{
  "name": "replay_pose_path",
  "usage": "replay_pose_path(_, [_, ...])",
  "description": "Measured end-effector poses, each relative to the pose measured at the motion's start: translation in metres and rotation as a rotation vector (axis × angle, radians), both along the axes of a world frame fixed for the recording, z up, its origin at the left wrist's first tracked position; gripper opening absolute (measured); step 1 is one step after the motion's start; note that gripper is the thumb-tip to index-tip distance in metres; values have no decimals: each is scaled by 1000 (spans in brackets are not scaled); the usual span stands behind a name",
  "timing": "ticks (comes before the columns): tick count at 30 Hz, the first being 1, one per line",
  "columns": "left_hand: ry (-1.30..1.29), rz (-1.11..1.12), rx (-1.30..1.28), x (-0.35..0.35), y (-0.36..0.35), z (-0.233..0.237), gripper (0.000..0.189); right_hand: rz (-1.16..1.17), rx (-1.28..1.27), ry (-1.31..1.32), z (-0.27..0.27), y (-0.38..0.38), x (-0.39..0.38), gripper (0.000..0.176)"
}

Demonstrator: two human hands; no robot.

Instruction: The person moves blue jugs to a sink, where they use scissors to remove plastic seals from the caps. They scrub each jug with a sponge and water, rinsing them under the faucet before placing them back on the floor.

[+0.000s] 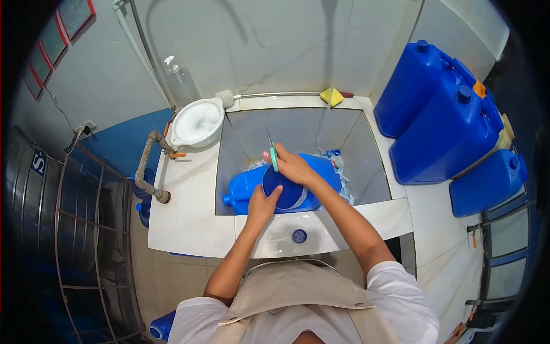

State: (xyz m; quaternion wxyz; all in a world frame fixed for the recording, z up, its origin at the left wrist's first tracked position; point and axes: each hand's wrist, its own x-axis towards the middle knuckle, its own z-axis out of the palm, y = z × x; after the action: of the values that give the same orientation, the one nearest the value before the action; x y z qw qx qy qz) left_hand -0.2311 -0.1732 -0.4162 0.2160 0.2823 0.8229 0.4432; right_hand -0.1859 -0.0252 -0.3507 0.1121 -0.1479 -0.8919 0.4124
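Observation:
A blue plastic jerrycan (246,186) lies on its side in a tiled sink basin (298,123). My left hand (262,202) grips the can's near side, close to a dark round patch on it. Over the top of the can, my right hand (292,164) holds a thin green-handled tool (274,156) that points up and away from me. A clear plastic wrapper (345,183) sits crumpled beside the can at its right end. A small blue cap (299,235) rests on the sink's front ledge.
A white bowl (197,121) and a pump bottle (179,77) stand at the sink's back left. A yellow sponge (332,96) lies on the back rim. Three large blue jerrycans (441,114) are stacked at the right. A pipe (146,166) and metal rack (86,229) stand left.

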Motion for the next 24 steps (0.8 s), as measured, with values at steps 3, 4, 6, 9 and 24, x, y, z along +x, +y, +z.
replay_pose_path(3, [-423, 65, 156, 18, -14, 17, 46, 264, -162, -13, -4, 14, -38, 56])
replay_pose_path(4, [-780, 104, 244, 27, -20, 26, 46, 358, -400, -139, -6, 16, -52, 54])
replay_pose_path(6, [-890, 155, 225, 33, -28, 30, 42, 349, -498, -72, -10, 22, -71, 49])
replay_pose_path(9, [-235, -301, -127, 5, -41, 37, 38, 5, -490, 480, -6, 22, -69, 42])
replay_pose_path(24, [186, 12, -83, -20, 9, 26, 55, -278, -221, 38, 20, -24, 24, 40])
